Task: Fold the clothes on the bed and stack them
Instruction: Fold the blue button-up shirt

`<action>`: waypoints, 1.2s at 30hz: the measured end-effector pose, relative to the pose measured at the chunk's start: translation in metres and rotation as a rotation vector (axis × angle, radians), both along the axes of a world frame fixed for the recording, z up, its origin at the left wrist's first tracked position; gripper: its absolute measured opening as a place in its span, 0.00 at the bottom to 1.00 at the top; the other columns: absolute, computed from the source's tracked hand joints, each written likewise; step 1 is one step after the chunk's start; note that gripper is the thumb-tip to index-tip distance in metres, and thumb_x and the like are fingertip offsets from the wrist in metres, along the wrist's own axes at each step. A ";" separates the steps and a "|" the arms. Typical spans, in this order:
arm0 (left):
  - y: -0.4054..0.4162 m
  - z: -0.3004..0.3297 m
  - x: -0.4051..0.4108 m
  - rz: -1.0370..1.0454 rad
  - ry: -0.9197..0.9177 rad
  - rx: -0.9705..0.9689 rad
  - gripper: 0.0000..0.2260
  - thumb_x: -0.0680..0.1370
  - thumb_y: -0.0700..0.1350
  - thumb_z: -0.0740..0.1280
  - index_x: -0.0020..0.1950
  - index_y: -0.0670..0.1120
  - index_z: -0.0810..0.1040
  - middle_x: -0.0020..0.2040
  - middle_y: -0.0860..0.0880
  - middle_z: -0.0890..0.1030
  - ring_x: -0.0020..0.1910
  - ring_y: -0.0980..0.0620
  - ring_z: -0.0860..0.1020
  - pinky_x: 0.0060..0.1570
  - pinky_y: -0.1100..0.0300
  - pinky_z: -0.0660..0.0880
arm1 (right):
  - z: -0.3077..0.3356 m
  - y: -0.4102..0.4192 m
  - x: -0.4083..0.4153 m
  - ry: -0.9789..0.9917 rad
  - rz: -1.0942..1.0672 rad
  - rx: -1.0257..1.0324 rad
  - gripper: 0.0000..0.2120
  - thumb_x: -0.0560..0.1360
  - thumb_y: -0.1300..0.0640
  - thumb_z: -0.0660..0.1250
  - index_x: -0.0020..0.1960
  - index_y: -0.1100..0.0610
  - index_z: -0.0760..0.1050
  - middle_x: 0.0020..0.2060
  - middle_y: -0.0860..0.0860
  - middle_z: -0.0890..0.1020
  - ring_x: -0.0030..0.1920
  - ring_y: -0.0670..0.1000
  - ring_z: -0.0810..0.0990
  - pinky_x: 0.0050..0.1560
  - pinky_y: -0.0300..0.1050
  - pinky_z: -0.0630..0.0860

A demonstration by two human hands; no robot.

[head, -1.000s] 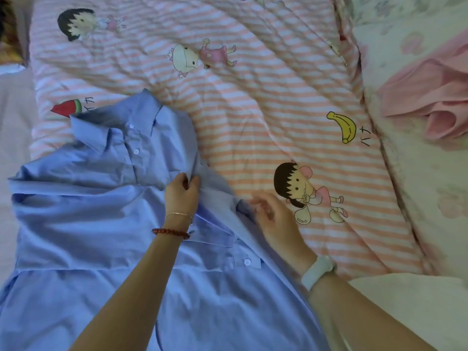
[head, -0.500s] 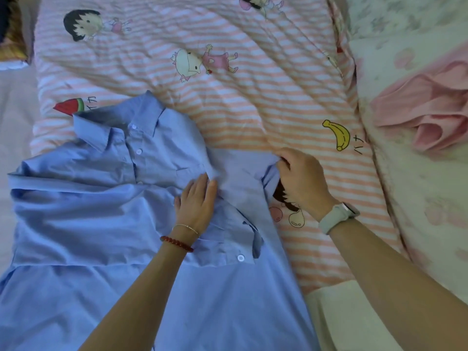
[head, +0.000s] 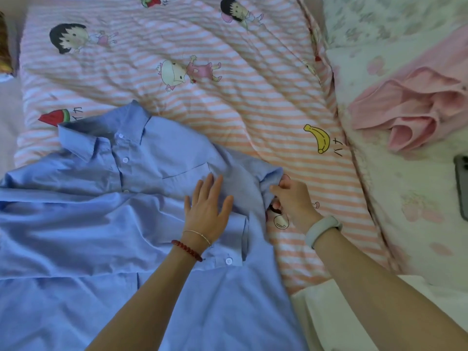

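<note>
A blue shirt (head: 83, 224) lies buttoned, front up, across the bed's near left part, on the striped quilt (head: 228, 97), collar toward the far edge. The left hand (head: 206, 211) rests flat on the shirt just below the chest pocket, fingers straight and spread, its grip released. The right hand (head: 295, 198) pinches the shirt's right sleeve edge, its grip grasping the cloth. A pink garment (head: 415, 110) lies crumpled near the bed's right edge, well apart from the shirt. A phone (head: 462, 186) lies at the right edge.
</note>
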State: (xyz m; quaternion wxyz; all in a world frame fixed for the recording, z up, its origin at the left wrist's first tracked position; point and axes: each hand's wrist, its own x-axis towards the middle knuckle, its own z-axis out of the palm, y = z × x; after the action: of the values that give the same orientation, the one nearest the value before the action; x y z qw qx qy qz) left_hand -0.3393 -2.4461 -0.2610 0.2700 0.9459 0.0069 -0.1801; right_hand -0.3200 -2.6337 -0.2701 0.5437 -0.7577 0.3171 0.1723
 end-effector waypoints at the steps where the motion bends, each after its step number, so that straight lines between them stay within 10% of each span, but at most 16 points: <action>1: -0.004 0.001 0.000 -0.004 -0.003 0.011 0.24 0.80 0.53 0.55 0.76 0.53 0.54 0.77 0.52 0.53 0.76 0.51 0.48 0.72 0.44 0.46 | 0.007 -0.005 0.008 -0.041 -0.048 -0.015 0.08 0.75 0.65 0.62 0.38 0.65 0.70 0.32 0.59 0.72 0.25 0.55 0.73 0.29 0.46 0.67; 5: -0.012 0.009 0.004 0.002 -0.097 -0.046 0.23 0.81 0.52 0.55 0.75 0.50 0.57 0.76 0.48 0.56 0.75 0.48 0.51 0.72 0.46 0.50 | 0.050 -0.034 0.038 -0.423 -0.111 -0.146 0.07 0.77 0.67 0.58 0.44 0.60 0.73 0.40 0.54 0.77 0.36 0.55 0.82 0.37 0.48 0.80; 10: -0.025 0.045 0.026 0.129 -0.382 -0.282 0.26 0.76 0.54 0.54 0.65 0.38 0.72 0.67 0.39 0.70 0.66 0.41 0.67 0.64 0.56 0.61 | 0.073 -0.029 -0.008 -0.919 0.505 -0.580 0.09 0.72 0.65 0.60 0.46 0.64 0.79 0.40 0.57 0.78 0.38 0.57 0.77 0.33 0.46 0.76; 15: -0.036 0.035 0.052 -0.234 -0.134 -0.035 0.23 0.78 0.56 0.58 0.71 0.48 0.67 0.69 0.47 0.68 0.65 0.44 0.68 0.63 0.53 0.63 | 0.034 -0.021 -0.094 -0.837 1.038 -0.419 0.12 0.67 0.70 0.66 0.45 0.58 0.83 0.40 0.50 0.83 0.40 0.53 0.80 0.36 0.40 0.76; 19: -0.045 0.010 0.044 -0.510 0.090 0.342 0.24 0.79 0.57 0.56 0.74 0.54 0.58 0.67 0.49 0.69 0.62 0.45 0.71 0.58 0.53 0.67 | 0.011 -0.026 -0.099 -0.539 0.443 -0.241 0.09 0.76 0.66 0.63 0.53 0.60 0.78 0.45 0.53 0.81 0.41 0.48 0.77 0.40 0.41 0.72; 25: -0.046 0.016 0.038 -0.229 -0.170 -0.033 0.06 0.76 0.44 0.66 0.49 0.44 0.81 0.44 0.47 0.73 0.42 0.46 0.74 0.38 0.60 0.64 | 0.007 -0.014 -0.043 -0.123 0.188 0.099 0.06 0.77 0.57 0.63 0.54 0.54 0.73 0.35 0.48 0.72 0.33 0.46 0.69 0.34 0.38 0.65; 28: -0.052 0.036 0.048 -0.196 -0.222 -0.176 0.06 0.75 0.40 0.67 0.50 0.42 0.81 0.45 0.49 0.71 0.40 0.48 0.74 0.39 0.63 0.65 | 0.016 -0.016 -0.023 -0.132 0.230 0.095 0.17 0.74 0.65 0.62 0.29 0.56 0.62 0.25 0.51 0.61 0.28 0.50 0.59 0.31 0.43 0.55; 36: -0.103 0.094 0.098 -0.032 -0.522 -0.368 0.10 0.78 0.40 0.63 0.58 0.41 0.76 0.54 0.43 0.74 0.44 0.47 0.76 0.42 0.54 0.74 | 0.107 -0.090 0.030 -0.638 -0.265 -0.248 0.09 0.77 0.61 0.62 0.38 0.56 0.69 0.30 0.48 0.71 0.33 0.48 0.72 0.37 0.43 0.72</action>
State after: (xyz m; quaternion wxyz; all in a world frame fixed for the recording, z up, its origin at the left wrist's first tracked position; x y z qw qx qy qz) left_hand -0.2409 -2.5491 -0.1672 0.4260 0.8955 -0.1104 0.0663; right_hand -0.2898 -2.7238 -0.1634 0.5369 -0.7859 0.2452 -0.1845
